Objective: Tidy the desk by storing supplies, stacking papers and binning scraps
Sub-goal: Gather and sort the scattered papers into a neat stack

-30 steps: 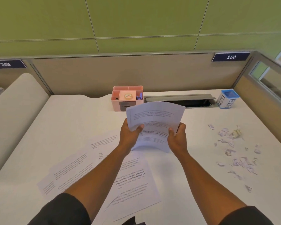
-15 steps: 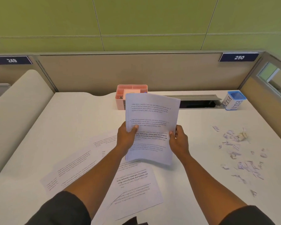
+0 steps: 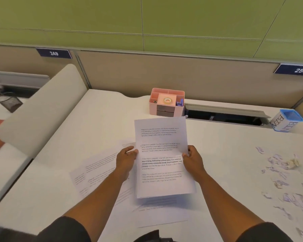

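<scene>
Lowered since a moment ago, the sheaf of white printed paper sheets [image 3: 162, 158] now stands nearly upright above the white desk [image 3: 103, 123], the left hand [image 3: 126, 158] pinching its left edge and the right hand [image 3: 192, 160] gripping its right edge. Several more printed sheets [image 3: 98, 170] lie fanned beneath. One pink plastic desk organiser [image 3: 166, 102] and one blue-rimmed cup labelled BIN [image 3: 287, 120] stand at the back; torn paper scraps [image 3: 280, 170] litter the right side. Beige partitions and green wall panels enclose the cubicle.
</scene>
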`<state>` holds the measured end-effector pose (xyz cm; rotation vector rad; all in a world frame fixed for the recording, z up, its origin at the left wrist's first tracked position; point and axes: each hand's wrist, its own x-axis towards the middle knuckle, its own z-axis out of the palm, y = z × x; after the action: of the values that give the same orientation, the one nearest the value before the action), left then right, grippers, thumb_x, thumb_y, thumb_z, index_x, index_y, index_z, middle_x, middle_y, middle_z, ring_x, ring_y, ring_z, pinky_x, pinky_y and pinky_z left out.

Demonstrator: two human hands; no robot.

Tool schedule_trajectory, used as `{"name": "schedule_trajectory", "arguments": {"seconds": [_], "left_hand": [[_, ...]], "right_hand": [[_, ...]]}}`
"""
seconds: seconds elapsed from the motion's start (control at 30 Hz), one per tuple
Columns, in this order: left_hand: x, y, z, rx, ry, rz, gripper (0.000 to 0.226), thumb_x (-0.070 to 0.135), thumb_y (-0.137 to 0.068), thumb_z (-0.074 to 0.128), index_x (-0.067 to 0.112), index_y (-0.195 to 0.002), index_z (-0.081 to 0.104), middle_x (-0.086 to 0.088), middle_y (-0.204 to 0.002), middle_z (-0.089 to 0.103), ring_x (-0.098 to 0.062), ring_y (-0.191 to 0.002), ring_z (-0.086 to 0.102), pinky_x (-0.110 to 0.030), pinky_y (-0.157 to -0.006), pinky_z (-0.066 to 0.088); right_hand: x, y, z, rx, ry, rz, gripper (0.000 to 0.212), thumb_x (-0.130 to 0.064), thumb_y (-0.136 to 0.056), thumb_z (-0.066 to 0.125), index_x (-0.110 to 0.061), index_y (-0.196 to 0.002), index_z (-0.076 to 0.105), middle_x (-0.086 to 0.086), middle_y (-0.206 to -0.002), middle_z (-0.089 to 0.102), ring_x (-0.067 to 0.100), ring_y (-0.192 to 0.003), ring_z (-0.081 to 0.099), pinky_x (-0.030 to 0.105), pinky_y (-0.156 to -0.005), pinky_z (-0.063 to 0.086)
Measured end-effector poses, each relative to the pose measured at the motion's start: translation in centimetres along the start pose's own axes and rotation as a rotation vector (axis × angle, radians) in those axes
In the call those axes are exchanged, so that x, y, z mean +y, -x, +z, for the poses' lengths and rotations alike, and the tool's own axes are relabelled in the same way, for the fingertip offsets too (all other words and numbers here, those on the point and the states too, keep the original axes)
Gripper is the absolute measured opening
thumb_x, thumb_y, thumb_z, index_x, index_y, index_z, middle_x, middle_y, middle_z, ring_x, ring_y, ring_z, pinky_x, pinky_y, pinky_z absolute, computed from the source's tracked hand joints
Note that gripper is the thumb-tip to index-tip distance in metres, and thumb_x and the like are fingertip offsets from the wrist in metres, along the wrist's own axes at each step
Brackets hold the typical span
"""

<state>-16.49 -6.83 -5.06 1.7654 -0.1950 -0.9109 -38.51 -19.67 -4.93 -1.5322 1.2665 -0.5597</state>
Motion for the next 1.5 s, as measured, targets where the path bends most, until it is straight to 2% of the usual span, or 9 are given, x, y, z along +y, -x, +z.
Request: {"name": "schedule_trajectory", "arguments": {"seconds": [0.13, 0.23, 0.43, 0.6, 0.83, 1.0, 1.17, 1.4, 1.5], "left_hand": [[-1.9, -0.4, -3.6, 0.195, 0.013, -0.045, 0.027, 0.025, -0.091, 0.069, 0.022, -0.118, 0.065, 0.004, -0.108, 0.066, -0.019, -0.105, 0.058, -0.035, -0.089, 0.044], [-3.5, -0.6, -6.6, 0.447, -0.177, -0.095, 0.033, 0.036, -0.088, 0.072, 0.024, -0.117, 0.064, -0.003, -0.12, 0.063, -0.028, -0.119, 0.049, -0.036, -0.091, 0.039], [-6.0, 0.4, -12.0, 0.684, -0.436, -0.475, 0.095, 0.057, -0.061, 0.088, 0.006, -0.129, 0.045, -0.019, -0.13, 0.04, -0.035, -0.122, 0.038, -0.049, -0.098, 0.043], [-6.8, 1.3, -13.1, 0.652, -0.563, -0.608, 0.112, 0.059, -0.046, 0.093, 0.0, -0.124, 0.037, -0.018, -0.125, 0.04, -0.031, -0.116, 0.041, -0.044, -0.096, 0.042], [-6.1, 1.4, -13.4, 0.588, -0.474, -0.537, 0.107, 0.036, -0.055, 0.097, -0.002, -0.131, 0.033, -0.021, -0.134, 0.036, -0.033, -0.122, 0.047, -0.045, -0.094, 0.051], [-6.5, 1.8, -13.9, 0.575, -0.491, -0.511, 0.109, 0.042, -0.055, 0.096, -0.003, -0.131, 0.033, -0.021, -0.131, 0.046, -0.035, -0.12, 0.051, -0.049, -0.096, 0.051], [-6.9, 1.9, -14.0, 0.544, -0.433, -0.482, 0.089, 0.037, -0.059, 0.095, 0.001, -0.117, 0.037, -0.018, -0.118, 0.058, -0.036, -0.113, 0.053, -0.052, -0.094, 0.051], [-6.7, 2.6, -14.4, 0.499, -0.315, -0.369, 0.085, 0.025, -0.067, 0.092, 0.004, -0.131, 0.04, -0.017, -0.126, 0.059, -0.039, -0.108, 0.064, -0.044, -0.082, 0.057], [-6.8, 2.8, -14.7, 0.495, -0.298, -0.322, 0.067, 0.026, -0.069, 0.091, 0.005, -0.121, 0.055, -0.014, -0.118, 0.068, -0.036, -0.103, 0.067, -0.044, -0.085, 0.058]], "right_hand": [[-0.3, 0.2, 2.0, -0.057, 0.022, 0.014, 0.026, -0.006, -0.092, 0.045, -0.021, -0.113, 0.052, -0.001, -0.111, 0.062, 0.017, -0.098, 0.059, 0.024, -0.077, 0.042], [-0.5, 0.3, 3.5, -0.089, 0.044, 0.03, 0.028, -0.005, -0.091, 0.044, -0.019, -0.113, 0.053, 0.0, -0.112, 0.062, 0.017, -0.098, 0.059, 0.025, -0.078, 0.043], [-0.3, 1.0, 5.9, -0.124, 0.068, 0.082, 0.031, -0.006, -0.09, 0.043, -0.018, -0.118, 0.051, 0.0, -0.111, 0.061, 0.018, -0.094, 0.059, 0.018, -0.063, 0.042], [-0.1, 1.7, 7.3, -0.128, 0.089, 0.134, 0.033, -0.007, -0.091, 0.041, -0.018, -0.121, 0.049, 0.001, -0.112, 0.059, 0.022, -0.098, 0.059, 0.031, -0.077, 0.047], [0.2, 2.5, 8.4, -0.131, 0.105, 0.152, 0.033, -0.007, -0.092, 0.041, -0.02, -0.121, 0.048, 0.0, -0.109, 0.058, 0.02, -0.094, 0.058, 0.029, -0.073, 0.045], [0.2, 2.7, 8.5, -0.133, 0.11, 0.162, 0.032, -0.007, -0.091, 0.041, -0.022, -0.119, 0.048, -0.001, -0.107, 0.059, 0.015, -0.089, 0.058, 0.022, -0.062, 0.045], [0.2, 3.0, 8.4, -0.117, 0.101, 0.17, 0.032, -0.007, -0.091, 0.042, -0.02, -0.121, 0.048, 0.0, -0.108, 0.058, 0.018, -0.09, 0.059, 0.024, -0.065, 0.046], [0.3, 3.0, 8.1, -0.087, 0.096, 0.177, 0.033, -0.007, -0.09, 0.042, -0.019, -0.12, 0.049, 0.0, -0.107, 0.059, 0.022, -0.094, 0.059, 0.031, -0.075, 0.046], [0.4, 3.0, 8.1, -0.081, 0.09, 0.183, 0.033, -0.007, -0.09, 0.042, -0.018, -0.12, 0.049, 0.002, -0.109, 0.06, 0.023, -0.095, 0.059, 0.031, -0.076, 0.046]]}}
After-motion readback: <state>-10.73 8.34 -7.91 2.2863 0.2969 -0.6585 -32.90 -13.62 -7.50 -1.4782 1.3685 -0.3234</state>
